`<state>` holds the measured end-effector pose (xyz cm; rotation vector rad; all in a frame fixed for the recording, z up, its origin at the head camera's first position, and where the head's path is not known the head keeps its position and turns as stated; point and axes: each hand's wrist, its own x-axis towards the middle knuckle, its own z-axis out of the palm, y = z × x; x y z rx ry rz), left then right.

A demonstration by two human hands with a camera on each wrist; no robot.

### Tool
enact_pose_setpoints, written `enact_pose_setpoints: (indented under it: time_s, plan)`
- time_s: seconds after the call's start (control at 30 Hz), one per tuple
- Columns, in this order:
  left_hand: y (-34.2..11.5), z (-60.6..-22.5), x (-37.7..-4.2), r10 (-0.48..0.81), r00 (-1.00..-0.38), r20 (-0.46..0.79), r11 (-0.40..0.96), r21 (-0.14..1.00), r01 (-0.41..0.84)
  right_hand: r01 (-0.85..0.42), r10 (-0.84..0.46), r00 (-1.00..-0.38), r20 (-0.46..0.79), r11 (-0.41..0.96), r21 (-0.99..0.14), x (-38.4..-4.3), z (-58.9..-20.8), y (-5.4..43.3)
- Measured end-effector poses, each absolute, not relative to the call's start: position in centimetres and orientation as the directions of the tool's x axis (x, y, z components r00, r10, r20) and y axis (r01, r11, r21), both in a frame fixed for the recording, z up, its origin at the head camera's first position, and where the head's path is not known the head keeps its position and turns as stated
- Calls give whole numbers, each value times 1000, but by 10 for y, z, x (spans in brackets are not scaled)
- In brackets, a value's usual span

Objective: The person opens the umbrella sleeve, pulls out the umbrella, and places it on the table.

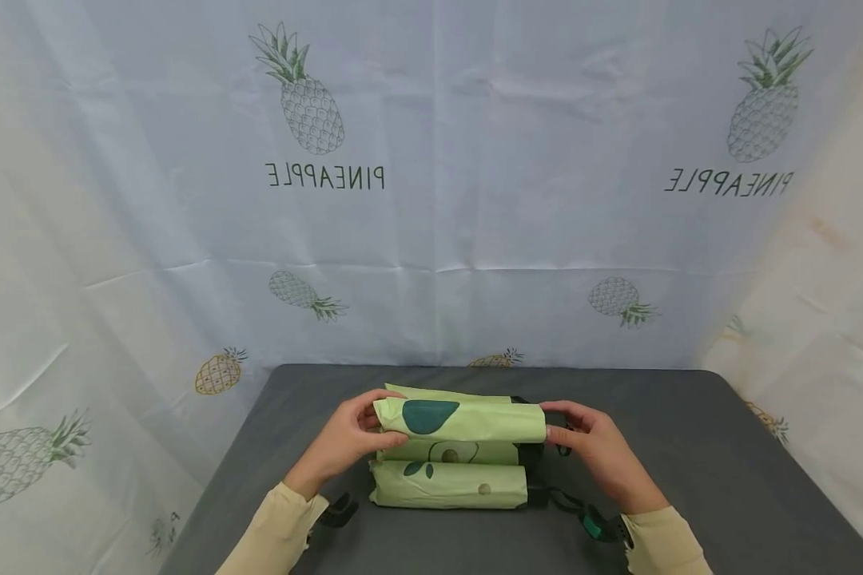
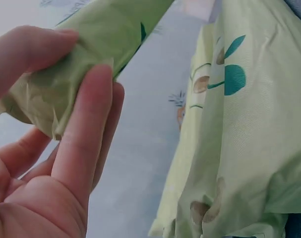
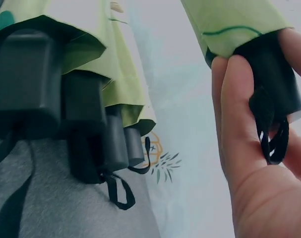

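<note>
Sleeves [image 1: 273,529] reach forward, slanting inward | table [image 1: 719,479] spreads on both sides, far edge just beyond the umbrellas [image 1: 448,487] | held umbrella [image 1: 489,423] spans between hands, raised over the others | left hand [image 1: 341,443] grips its cloth end | right hand [image 1: 604,455] pinches its handle [image 3: 275,77]

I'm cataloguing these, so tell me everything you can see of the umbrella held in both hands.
The umbrella is folded into a long, slim bundle of pale green, wrinkled, cloth-like material, with a dark green patch on its side. At one end is a smooth-looking black handle with a looped black strap. It is held roughly level above the other umbrellas: the left hand grips the cloth end, the right hand the handle end.
</note>
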<state>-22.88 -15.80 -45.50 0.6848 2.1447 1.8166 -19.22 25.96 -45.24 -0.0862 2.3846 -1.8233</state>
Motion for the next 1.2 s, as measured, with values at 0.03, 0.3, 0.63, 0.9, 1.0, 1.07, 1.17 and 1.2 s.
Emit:
enact_pose_setpoints:
  time_s: [0.03,0.3,0.63,0.9,1.0,1.07,1.17,1.2]
  plan:
    - [-157,-455,-229,490,-865,107,120,974,189,42,-116,-990,-75,266,-963,-193,-452,259]
    - [-155,-453,-228,455,-887,81,158,973,170,39,-131,-989,-74,253,-967,-196,-450,258]
    - [-163,-454,-228,438,-896,77,208,960,185,39,-203,-976,-78,192,-981,-196,-447,258]
    - [-163,-453,-225,439,-895,77,198,964,179,41,-222,-972,-79,170,-985,-194,-450,264]
    - [-163,-455,-225,443,-894,69,201,964,174,28,-246,-967,-68,163,-986,-194,-452,265]
    - [-164,-455,-224,439,-896,68,201,964,171,13,-262,-964,-52,145,-989,-194,-453,267]
    - [-163,-455,-225,439,-896,70,188,968,168,-8,-272,-962,-21,107,-994,-193,-453,270]
    - [-163,-455,-225,443,-894,71,179,970,166,-9,-267,-964,-16,93,-996,-192,-453,271]
